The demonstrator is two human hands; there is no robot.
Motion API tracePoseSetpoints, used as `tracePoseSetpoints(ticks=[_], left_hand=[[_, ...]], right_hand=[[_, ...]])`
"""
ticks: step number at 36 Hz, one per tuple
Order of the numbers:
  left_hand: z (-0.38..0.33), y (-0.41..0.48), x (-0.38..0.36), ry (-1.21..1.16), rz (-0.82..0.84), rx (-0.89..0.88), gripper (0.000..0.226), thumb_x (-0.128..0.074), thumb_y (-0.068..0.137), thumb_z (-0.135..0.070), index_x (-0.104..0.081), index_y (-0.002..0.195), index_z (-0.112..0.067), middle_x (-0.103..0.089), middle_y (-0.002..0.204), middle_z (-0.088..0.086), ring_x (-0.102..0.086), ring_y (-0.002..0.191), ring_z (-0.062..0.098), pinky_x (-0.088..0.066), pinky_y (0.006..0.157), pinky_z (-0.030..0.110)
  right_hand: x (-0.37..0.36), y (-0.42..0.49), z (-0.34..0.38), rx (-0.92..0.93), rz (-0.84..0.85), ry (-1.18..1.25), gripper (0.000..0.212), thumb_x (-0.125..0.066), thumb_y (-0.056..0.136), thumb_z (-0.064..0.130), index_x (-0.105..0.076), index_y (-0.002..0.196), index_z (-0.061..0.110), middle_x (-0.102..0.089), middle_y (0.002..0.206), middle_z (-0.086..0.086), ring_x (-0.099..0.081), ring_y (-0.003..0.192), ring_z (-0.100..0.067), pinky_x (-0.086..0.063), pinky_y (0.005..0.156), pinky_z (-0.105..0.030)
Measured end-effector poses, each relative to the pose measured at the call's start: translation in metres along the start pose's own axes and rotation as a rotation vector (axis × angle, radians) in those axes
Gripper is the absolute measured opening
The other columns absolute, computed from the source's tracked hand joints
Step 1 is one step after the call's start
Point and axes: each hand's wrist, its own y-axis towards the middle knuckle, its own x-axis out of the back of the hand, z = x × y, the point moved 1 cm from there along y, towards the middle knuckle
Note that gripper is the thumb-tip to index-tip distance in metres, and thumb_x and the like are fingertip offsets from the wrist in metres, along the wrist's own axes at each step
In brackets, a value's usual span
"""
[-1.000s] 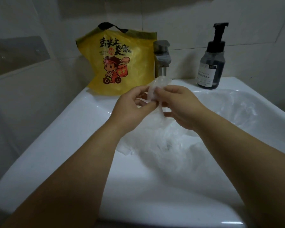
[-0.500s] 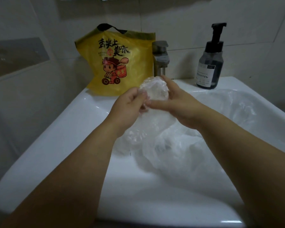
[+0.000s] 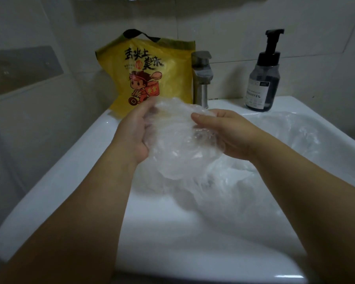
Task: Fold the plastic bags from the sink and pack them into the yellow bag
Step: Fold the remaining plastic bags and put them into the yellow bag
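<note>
A crumpled clear plastic bag (image 3: 176, 140) hangs above the white sink (image 3: 74, 181), held between both hands. My left hand (image 3: 131, 132) grips its left side, fingers curled behind the film. My right hand (image 3: 223, 134) grips its right side with the thumb across the top. More clear plastic bags (image 3: 244, 191) lie heaped in the basin below and to the right. The yellow bag (image 3: 152, 72), printed with a cartoon figure and fitted with a black handle, stands upright on the sink's back left corner, just behind my hands.
A steel tap (image 3: 201, 78) rises at the back centre, right beside the yellow bag. A dark pump bottle (image 3: 263, 78) stands on the back right rim. Tiled walls close in behind and on the left.
The bag has been spread from a small pinched wad into a wider bundle. My hands have moved apart, each to one side of it.
</note>
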Motion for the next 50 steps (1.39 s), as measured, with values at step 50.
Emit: tracePoseSetpoints(ticks=[50], left_hand=[[0.010, 0.003, 0.009, 0.166, 0.134, 0.013, 0.073, -0.056, 0.096, -0.021, -0.013, 0.152, -0.041, -0.068, 0.117, 0.002, -0.062, 0.080, 0.007, -0.050, 0.056, 0.022]], right_hand=[[0.015, 0.002, 0.006, 0.168, -0.509, 0.094, 0.021, -0.050, 0.099, 0.020, -0.061, 0.117, 0.020, -0.059, 0.096, -0.004, -0.059, 0.086, -0.017, -0.054, 0.087, -0.041]])
